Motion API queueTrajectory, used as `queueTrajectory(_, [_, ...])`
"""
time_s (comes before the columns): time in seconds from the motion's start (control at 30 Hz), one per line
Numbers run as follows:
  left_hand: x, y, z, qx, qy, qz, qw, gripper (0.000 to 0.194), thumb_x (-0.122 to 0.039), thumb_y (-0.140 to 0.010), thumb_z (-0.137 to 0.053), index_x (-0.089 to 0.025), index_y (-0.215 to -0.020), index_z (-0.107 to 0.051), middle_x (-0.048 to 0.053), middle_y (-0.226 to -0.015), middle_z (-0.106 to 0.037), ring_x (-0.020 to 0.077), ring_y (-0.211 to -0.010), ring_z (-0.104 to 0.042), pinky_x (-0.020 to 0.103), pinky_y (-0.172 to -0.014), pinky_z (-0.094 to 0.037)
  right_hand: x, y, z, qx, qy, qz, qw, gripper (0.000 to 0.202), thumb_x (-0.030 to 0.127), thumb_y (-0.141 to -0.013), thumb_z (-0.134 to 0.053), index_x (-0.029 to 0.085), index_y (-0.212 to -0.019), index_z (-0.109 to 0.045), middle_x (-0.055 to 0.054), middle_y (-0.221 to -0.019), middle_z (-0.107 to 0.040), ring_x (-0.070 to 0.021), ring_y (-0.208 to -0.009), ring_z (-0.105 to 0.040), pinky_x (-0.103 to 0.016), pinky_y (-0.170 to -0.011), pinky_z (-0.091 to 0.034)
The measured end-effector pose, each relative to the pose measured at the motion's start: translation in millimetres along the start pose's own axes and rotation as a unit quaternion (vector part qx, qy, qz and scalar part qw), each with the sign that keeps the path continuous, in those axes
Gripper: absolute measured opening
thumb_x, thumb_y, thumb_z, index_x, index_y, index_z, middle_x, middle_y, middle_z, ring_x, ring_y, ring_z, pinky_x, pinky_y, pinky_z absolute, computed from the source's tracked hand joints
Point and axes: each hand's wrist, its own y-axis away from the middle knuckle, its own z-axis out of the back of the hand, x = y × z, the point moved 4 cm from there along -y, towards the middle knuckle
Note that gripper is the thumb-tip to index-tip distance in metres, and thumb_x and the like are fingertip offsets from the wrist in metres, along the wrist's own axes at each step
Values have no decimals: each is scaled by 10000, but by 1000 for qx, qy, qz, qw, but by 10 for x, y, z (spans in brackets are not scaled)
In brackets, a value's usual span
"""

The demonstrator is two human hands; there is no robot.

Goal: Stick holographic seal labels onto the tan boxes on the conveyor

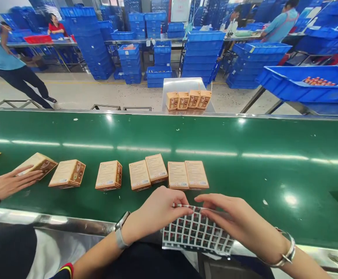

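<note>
My left hand (164, 205) pinches the upper left edge of a sticker sheet (192, 232), which has rows of small dark rectangles divided by white lines. The top edge bends over between thumb and fingers, with a strip of red and white showing there. My right hand (233, 215) is closed around the sheet's upper right part, thumb against its face; its fingertips are partly hidden. The sheet hangs tilted over the conveyor's near edge. Just beyond my hands lie two cartons, a left one (178, 174) and a right one (197, 174), side by side with printed text upward.
More cartons (108, 174) lie in a row leftward on the green conveyor belt (262, 174). Another person's hand (14, 182) rests on the leftmost carton (36, 164). Across the belt, several cartons stand on a metal stand (183, 83). A blue crate (308, 83) is at right.
</note>
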Motion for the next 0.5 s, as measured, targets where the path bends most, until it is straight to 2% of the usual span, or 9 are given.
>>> queueTrajectory(0.1, [9,-15,-58,18,-32,-6,999,110,-254,-830,-696,-191,-755,-744,-35,-613,-651,99,-583,-534,204,-586,-352,51,60,-31,-22,58,11,998,198,324,-949,-512,254,-950,-697,-12,-780,-742,-164,-703,-701,-268,-639,-584])
queueTrajectory(0.2, [18,-23,-76,33,-41,-11,999,125,-275,-840,-697,-194,-756,-743,-39,-602,-640,96,-569,-526,204,-578,-347,114,108,-47,-35,96,24,994,245,310,-976,-474,259,-859,-683,-11,-753,-727,-157,-674,-676,-263,-607,-564])
queueTrajectory(0.37, [25,-33,-100,77,-26,-26,996,127,-312,-827,-721,-189,-805,-746,-35,-615,-648,103,-582,-546,202,-595,-364,211,190,-61,-96,156,66,981,221,214,-991,-453,235,-908,-657,-7,-748,-724,-137,-614,-640,-268,-591,-515])
queueTrajectory(0.43, [29,-47,-122,86,-18,-25,996,133,-306,-843,-697,-186,-815,-748,-31,-621,-656,106,-584,-553,205,-611,-377,242,235,-104,-121,196,90,969,210,155,-984,-450,223,-937,-643,-7,-784,-735,-134,-623,-649,-299,-670,-516])
queueTrajectory(0.5, [42,-75,-148,86,-10,-17,996,150,-292,-858,-664,-181,-799,-746,-25,-630,-666,111,-590,-563,211,-630,-392,270,298,-166,-147,248,118,950,218,109,-972,-447,202,-977,-644,-43,-900,-756,-169,-769,-699,-358,-810,-507])
